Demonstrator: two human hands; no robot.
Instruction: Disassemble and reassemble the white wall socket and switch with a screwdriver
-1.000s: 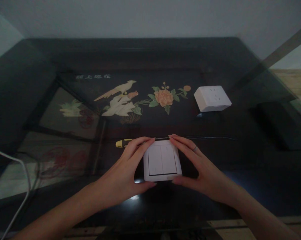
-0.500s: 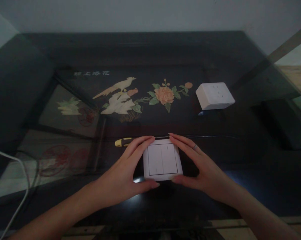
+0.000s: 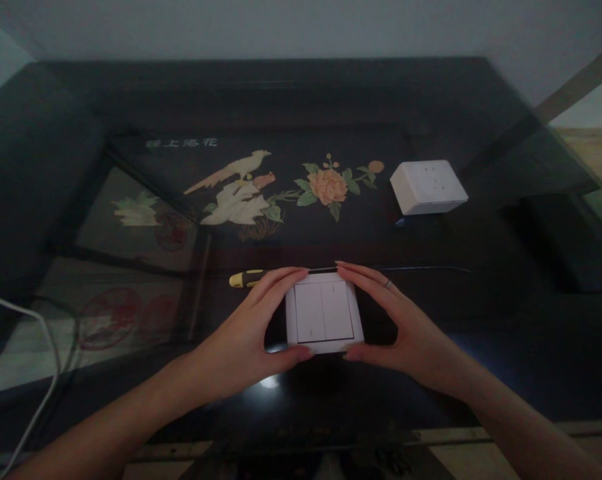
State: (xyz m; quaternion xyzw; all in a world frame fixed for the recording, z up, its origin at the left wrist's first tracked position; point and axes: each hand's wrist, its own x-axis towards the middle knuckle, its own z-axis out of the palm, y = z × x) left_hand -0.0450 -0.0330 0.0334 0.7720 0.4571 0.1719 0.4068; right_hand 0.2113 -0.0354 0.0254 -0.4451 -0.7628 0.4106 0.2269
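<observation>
Between my two hands is a white double light switch (image 3: 323, 312) with two rocker panels, its face turned up. My left hand (image 3: 261, 320) grips its left side, fingertips at the far left corner and thumb along the near edge. On the opposite side my right hand (image 3: 401, 320), with a ring on one finger, holds it the same way. Just beyond the switch lies a screwdriver (image 3: 241, 279) with a yellow and black handle, partly hidden by my left fingers. Whether the switch rests on the table or is slightly raised, I cannot tell.
A white socket box (image 3: 429, 187) sits at the back right of the dark glossy table (image 3: 281, 93), which bears a bird and flower picture. A white cable (image 3: 51, 340) runs down the left side. At the right is a dark block-like shape (image 3: 571, 233).
The whole view has shifted slightly, so everything appears a little higher. Both hands keep their hold on the light switch; my left thumb sits a bit closer to its near left corner.
</observation>
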